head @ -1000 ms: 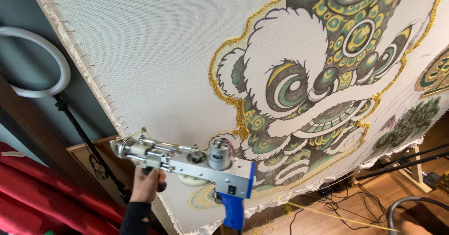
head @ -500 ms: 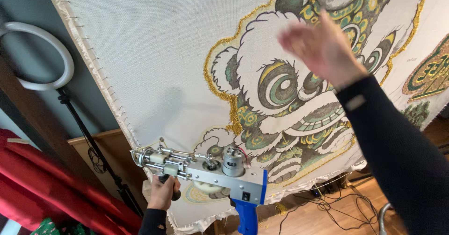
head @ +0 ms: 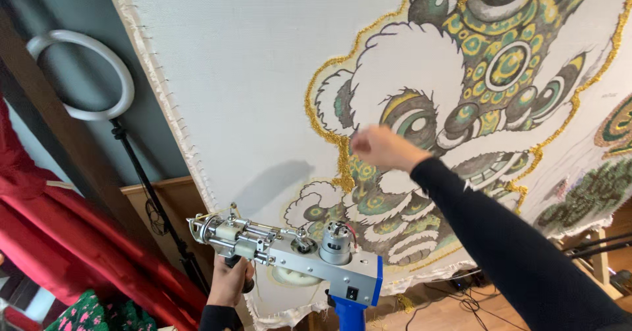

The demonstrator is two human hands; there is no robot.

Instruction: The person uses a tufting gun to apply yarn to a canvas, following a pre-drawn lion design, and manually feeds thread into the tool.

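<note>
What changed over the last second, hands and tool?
The right hand, absent a second ago, came into view high up, then dropped left to the gold-yarn outline on the white tufting cloth with the lion design; contact can't be confirmed. The left hand keeps gripping the front handle of the silver and blue tufting gun, off the cloth. White ring light unchanged.
</note>
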